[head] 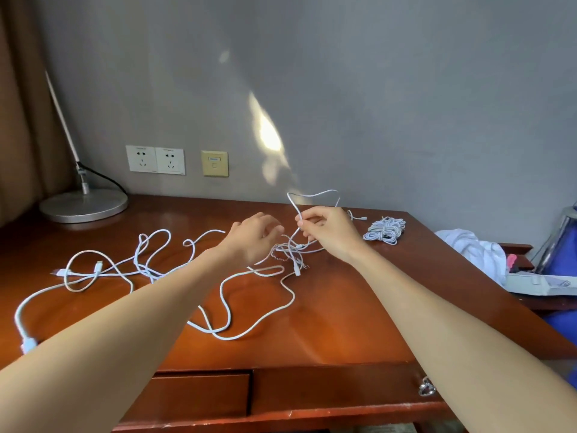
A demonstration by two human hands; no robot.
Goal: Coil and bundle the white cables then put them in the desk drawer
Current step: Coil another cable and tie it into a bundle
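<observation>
Several loose white cables (218,307) sprawl in tangled loops across the reddish wooden desk (343,307). My right hand (327,232) pinches a thin white cable and holds a loop of it (313,195) raised above the desk. My left hand (256,239) hovers beside it over the tangle, fingers loosely curled, with no cable plainly in its grip. A coiled, bundled white cable (385,230) lies at the desk's back right. The desk drawers (199,398) sit below the front edge, and the right one has a metal ring pull (427,386).
A lamp with a round metal base (83,205) stands at the back left. Wall sockets (155,159) sit above the desk. To the right of the desk lie white cloth (474,248) and other clutter.
</observation>
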